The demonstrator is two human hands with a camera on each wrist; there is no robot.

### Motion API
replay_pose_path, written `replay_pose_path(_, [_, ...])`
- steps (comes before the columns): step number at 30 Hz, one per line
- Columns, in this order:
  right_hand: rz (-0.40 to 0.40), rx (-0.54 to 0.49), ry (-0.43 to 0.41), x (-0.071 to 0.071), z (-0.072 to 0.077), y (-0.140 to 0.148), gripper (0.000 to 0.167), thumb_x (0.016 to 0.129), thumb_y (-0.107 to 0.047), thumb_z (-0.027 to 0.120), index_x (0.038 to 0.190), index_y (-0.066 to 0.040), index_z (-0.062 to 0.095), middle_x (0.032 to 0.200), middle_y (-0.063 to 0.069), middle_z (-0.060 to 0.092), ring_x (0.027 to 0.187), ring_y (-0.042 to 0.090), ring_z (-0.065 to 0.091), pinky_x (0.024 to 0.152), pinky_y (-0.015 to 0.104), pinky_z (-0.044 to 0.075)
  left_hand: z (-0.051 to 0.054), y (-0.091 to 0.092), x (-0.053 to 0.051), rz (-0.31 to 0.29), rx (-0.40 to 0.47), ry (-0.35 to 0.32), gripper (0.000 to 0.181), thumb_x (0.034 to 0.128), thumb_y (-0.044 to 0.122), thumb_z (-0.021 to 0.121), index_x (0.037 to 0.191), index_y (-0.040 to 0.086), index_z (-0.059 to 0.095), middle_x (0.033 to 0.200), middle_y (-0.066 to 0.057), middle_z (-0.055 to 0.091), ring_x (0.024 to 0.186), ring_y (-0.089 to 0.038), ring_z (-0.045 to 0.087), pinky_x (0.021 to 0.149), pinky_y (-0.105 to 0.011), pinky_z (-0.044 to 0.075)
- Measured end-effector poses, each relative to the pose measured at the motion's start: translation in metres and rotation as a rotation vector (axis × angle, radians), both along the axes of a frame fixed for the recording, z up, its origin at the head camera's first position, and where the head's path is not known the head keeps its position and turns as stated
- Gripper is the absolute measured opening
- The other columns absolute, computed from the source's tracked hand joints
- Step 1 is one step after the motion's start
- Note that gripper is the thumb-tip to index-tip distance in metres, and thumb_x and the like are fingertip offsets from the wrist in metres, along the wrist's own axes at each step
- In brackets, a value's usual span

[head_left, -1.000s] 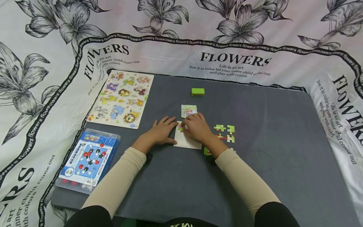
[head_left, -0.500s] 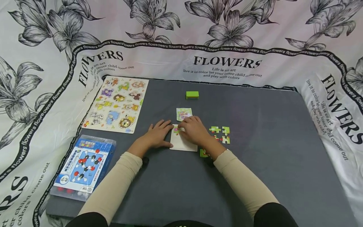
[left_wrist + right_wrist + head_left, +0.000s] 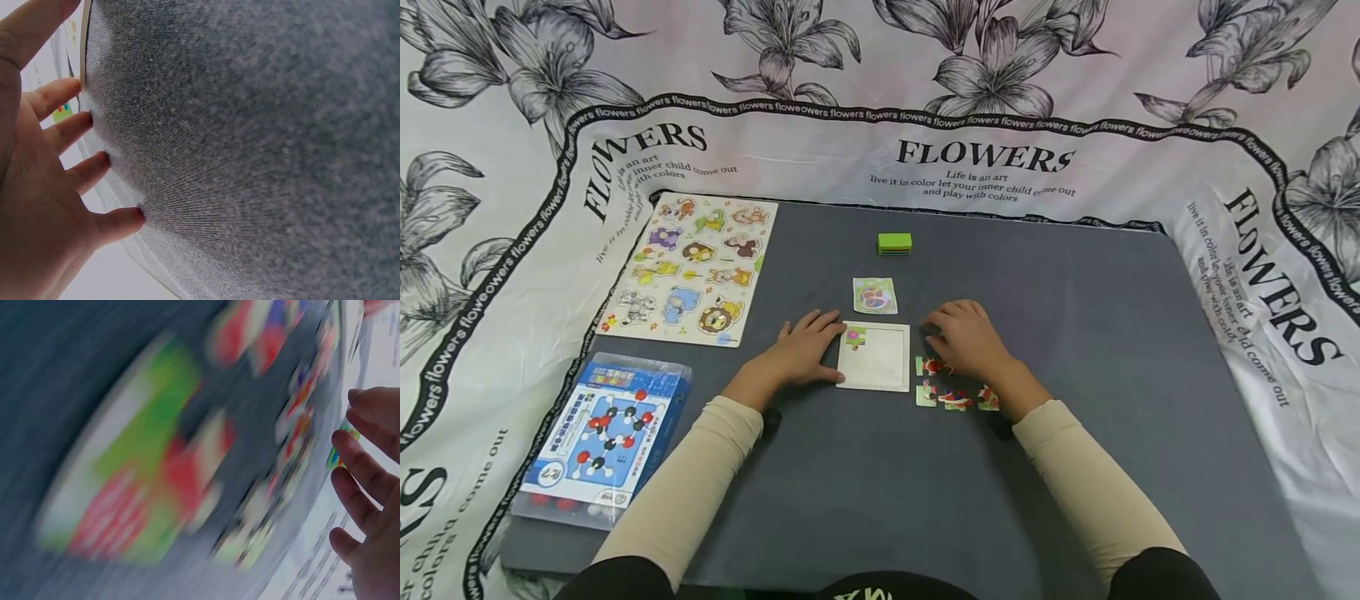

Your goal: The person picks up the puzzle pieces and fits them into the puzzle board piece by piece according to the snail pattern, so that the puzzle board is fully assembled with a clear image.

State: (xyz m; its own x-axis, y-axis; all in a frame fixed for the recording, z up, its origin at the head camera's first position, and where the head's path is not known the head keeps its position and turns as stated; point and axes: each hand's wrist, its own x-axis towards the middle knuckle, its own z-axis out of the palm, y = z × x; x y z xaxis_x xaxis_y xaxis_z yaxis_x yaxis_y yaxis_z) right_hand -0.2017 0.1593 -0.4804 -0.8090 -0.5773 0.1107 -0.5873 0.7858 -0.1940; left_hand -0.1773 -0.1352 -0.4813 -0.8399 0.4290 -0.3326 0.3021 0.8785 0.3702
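Table [image 3: 1112,333], dark grey top. Far left corner: one animal board [image 3: 703,287], flat, along the left edge. Near left corner: one blue box [image 3: 602,442], label up, just beside the left edge. Toward the far edge, about midway along: one green block [image 3: 894,243]. Middle: one card [image 3: 875,296], picture up, between block and white tray [image 3: 883,367]; tray flat. Just beside the tray, toward the right edge: loose puzzle pieces [image 3: 927,393], some partly hidden.
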Motion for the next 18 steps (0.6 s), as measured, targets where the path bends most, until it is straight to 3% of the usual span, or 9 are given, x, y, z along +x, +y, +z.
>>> replay_pose_path(8, [-0.056, -0.009, 0.003, 0.001, -0.009, 0.034, 0.022, 0.09, -0.021, 0.07, 0.108, -0.009, 0.072, 0.112, 0.011, 0.066, 0.11, 0.034, 0.056, 0.104, 0.053, 0.036, 0.002, -0.004, 0.0, 0.004, 0.005, 0.0, 0.087, 0.0823, 0.046, 0.075, 0.152, 0.015, 0.033, 0.162, -0.009, 0.016, 0.149, -0.036, 0.008, 0.11, -0.071, 0.012])
replay_pose_path(18, [-0.056, -0.059, -0.001, 0.001, -0.011, 0.042, 0.018, 0.088, -0.014, 0.072, 0.104, -0.007, 0.074, 0.11, 0.012, 0.067, 0.105, 0.034, 0.058, 0.101, 0.054, 0.038, 0.003, 0.0, 0.0, -0.003, 0.014, -0.009, 0.087, 0.0824, 0.046, 0.075, 0.152, 0.015, 0.033, 0.162, -0.01, 0.016, 0.149, -0.037, 0.008, 0.11, -0.07, 0.012])
